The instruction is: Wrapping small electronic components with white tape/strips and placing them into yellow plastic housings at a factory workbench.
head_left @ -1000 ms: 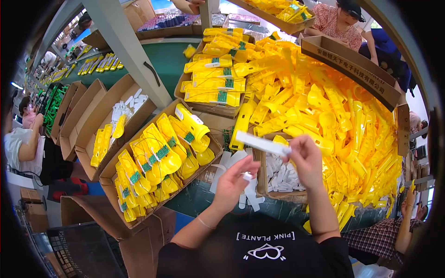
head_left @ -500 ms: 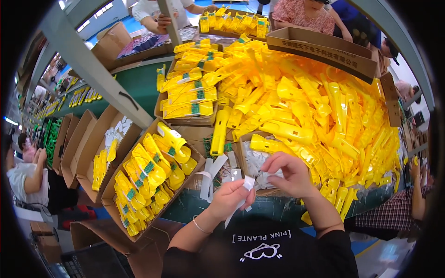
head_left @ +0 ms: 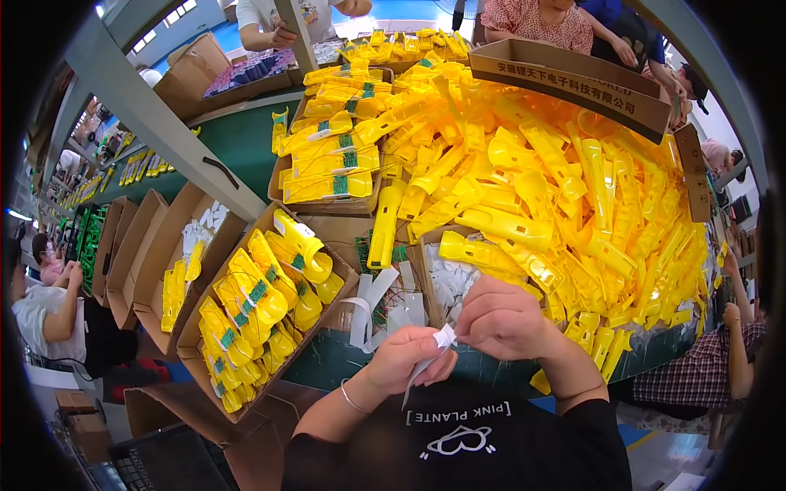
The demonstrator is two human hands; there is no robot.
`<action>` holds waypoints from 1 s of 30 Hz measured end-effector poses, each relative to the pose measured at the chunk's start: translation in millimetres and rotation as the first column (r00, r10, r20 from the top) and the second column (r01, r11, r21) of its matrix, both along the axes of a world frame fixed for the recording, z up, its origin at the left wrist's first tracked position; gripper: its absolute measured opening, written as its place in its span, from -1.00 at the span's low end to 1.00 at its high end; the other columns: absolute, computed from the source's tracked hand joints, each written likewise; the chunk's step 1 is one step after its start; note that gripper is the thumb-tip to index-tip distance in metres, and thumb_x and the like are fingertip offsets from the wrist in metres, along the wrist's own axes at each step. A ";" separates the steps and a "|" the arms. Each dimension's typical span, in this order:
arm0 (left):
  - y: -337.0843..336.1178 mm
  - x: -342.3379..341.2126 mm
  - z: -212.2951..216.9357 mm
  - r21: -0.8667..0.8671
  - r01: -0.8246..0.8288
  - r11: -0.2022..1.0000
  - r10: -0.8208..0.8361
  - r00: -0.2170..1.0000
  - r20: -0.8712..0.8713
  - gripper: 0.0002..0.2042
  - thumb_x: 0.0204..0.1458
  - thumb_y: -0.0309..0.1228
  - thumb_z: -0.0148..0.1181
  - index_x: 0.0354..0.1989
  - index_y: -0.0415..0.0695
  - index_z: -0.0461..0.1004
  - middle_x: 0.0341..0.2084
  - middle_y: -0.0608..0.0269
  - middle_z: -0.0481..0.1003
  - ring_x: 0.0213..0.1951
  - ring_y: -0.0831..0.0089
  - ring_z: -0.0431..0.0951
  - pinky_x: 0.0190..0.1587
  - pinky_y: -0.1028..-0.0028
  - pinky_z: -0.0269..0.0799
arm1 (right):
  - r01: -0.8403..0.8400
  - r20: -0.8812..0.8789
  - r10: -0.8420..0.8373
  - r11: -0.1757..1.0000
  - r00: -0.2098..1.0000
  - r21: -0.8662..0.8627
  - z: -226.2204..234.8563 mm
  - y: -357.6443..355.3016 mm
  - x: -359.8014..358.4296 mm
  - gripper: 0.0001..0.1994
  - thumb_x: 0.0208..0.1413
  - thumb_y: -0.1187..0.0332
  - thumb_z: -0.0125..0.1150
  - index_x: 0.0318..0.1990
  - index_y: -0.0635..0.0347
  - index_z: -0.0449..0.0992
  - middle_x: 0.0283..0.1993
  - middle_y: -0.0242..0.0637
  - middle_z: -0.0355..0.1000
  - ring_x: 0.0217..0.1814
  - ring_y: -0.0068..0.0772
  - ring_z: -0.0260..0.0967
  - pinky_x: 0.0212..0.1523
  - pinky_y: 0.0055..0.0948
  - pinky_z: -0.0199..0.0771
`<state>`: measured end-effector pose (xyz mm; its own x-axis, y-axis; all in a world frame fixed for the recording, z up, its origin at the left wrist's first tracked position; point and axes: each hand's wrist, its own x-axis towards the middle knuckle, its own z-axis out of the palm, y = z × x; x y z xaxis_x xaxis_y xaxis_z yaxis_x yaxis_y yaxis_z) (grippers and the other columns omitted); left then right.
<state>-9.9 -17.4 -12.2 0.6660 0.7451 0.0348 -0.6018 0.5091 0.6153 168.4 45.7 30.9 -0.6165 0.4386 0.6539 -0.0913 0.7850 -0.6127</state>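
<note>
My left hand (head_left: 407, 357) is closed on a white strip (head_left: 444, 337), whose loose tail hangs down past the fingers. At its upper end my right hand (head_left: 503, 321) meets it, thumb and fingertips pinched on the white end. Whether the strip is paper or tape-backed, I cannot tell. Just beyond the hands sits a small box of white pieces (head_left: 450, 281). Left of that box lie more white strips (head_left: 373, 304) and green circuit boards (head_left: 380, 315). A long yellow plastic shell (head_left: 386, 225) rests upright in the picture behind them.
A big heap of yellow shells (head_left: 565, 196) covers the right side. At left stands a cardboard box (head_left: 344, 307) packed with wired yellow shells (head_left: 254, 299); another stack (head_left: 332, 164) is behind it. A slanted metal post (head_left: 164, 114) crosses the upper left. Co-workers sit around the bench.
My right hand has come down and left, from open fingers above to a pinch on the strip's end. My left hand keeps its hold, shifted slightly.
</note>
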 end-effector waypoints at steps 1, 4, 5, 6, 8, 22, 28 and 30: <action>-0.8 -0.4 1.2 -0.013 -0.010 1.000 0.010 1.000 -0.026 -0.59 0.13 -0.28 -0.18 -0.76 -0.18 0.23 -0.88 0.32 0.16 -0.71 0.46 0.15 -0.58 0.51 0.06 | 0.005 -0.007 -0.005 1.000 1.000 -0.006 -0.6 -0.7 -0.9 -0.81 -0.27 0.64 0.26 -0.54 0.15 0.38 -0.46 -0.34 0.42 -0.44 -0.31 0.34 -0.41 -0.47 0.38; -1.9 -1.3 -0.1 -0.005 -0.008 1.000 0.009 1.000 0.004 -0.59 0.13 -0.28 -0.19 -0.76 -0.18 0.23 -0.88 0.32 0.17 -0.71 0.46 0.15 -0.58 0.50 0.06 | 0.025 -0.014 -0.025 1.000 1.000 -0.008 -0.6 -2.8 -3.4 -0.80 -0.27 0.63 0.28 -0.56 0.15 0.36 -0.47 -0.34 0.42 -0.44 -0.31 0.35 -0.43 -0.47 0.39; -1.7 -0.9 -0.7 -0.004 -0.008 1.000 0.008 1.000 0.004 -0.59 0.13 -0.28 -0.19 -0.76 -0.18 0.23 -0.88 0.32 0.17 -0.71 0.46 0.15 -0.58 0.50 0.06 | 0.025 -0.014 -0.025 1.000 1.000 -0.007 -1.0 -2.8 -3.2 -0.80 -0.27 0.63 0.28 -0.56 0.15 0.36 -0.47 -0.34 0.42 -0.44 -0.31 0.35 -0.43 -0.47 0.39; -1.6 -0.6 -1.2 -0.012 -0.005 1.000 0.005 1.000 0.003 -0.59 0.13 -0.28 -0.19 -0.76 -0.18 0.23 -0.88 0.32 0.17 -0.71 0.46 0.15 -0.58 0.50 0.06 | 0.029 -0.015 -0.029 1.000 0.999 -0.006 -1.4 -2.7 -3.1 -0.79 -0.28 0.63 0.28 -0.56 0.14 0.35 -0.48 -0.34 0.42 -0.45 -0.31 0.36 -0.44 -0.47 0.39; -2.6 -0.6 -1.2 -0.018 -0.003 1.000 0.003 1.000 0.003 -0.59 0.13 -0.28 -0.19 -0.76 -0.17 0.23 -0.88 0.31 0.17 -0.71 0.46 0.15 -0.58 0.50 0.06 | 0.031 -0.016 -0.031 1.000 0.999 -0.003 -1.6 -4.1 -3.6 -0.78 -0.28 0.63 0.29 -0.56 0.14 0.34 -0.48 -0.33 0.42 -0.45 -0.31 0.36 -0.45 -0.47 0.39; 8.8 -14.9 10.1 0.772 -0.274 0.574 0.694 0.663 -0.281 -0.80 -0.27 -0.54 0.29 -0.41 -0.13 0.46 -0.37 0.25 0.32 -0.28 0.40 0.34 -0.18 0.49 0.25 | -0.066 0.003 0.066 0.998 0.998 -0.019 1.5 -8.2 -2.8 -0.80 -0.21 0.61 0.25 -0.52 0.13 0.33 -0.45 -0.36 0.42 -0.44 -0.31 0.37 -0.45 -0.47 0.40; 15.9 -20.8 21.5 0.736 -0.099 0.669 0.510 0.782 -0.359 -0.84 -0.29 -0.59 0.29 -0.48 -0.17 0.46 -0.38 0.29 0.26 -0.27 0.44 0.26 -0.18 0.52 0.17 | -0.141 0.034 0.142 0.990 0.989 -0.025 1.1 -9.4 -2.2 -0.80 -0.19 0.60 0.23 -0.53 0.13 0.31 -0.44 -0.36 0.41 -0.43 -0.30 0.37 -0.44 -0.47 0.41; 17.3 -20.4 21.6 0.730 -0.064 0.680 0.458 0.815 -0.355 -0.83 -0.31 -0.61 0.29 -0.49 -0.17 0.46 -0.40 0.30 0.25 -0.28 0.44 0.26 -0.19 0.53 0.17 | -0.144 0.043 0.146 0.989 0.988 -0.035 0.2 -10.4 -1.7 -0.80 -0.18 0.60 0.23 -0.53 0.14 0.30 -0.44 -0.36 0.41 -0.43 -0.30 0.37 -0.43 -0.47 0.41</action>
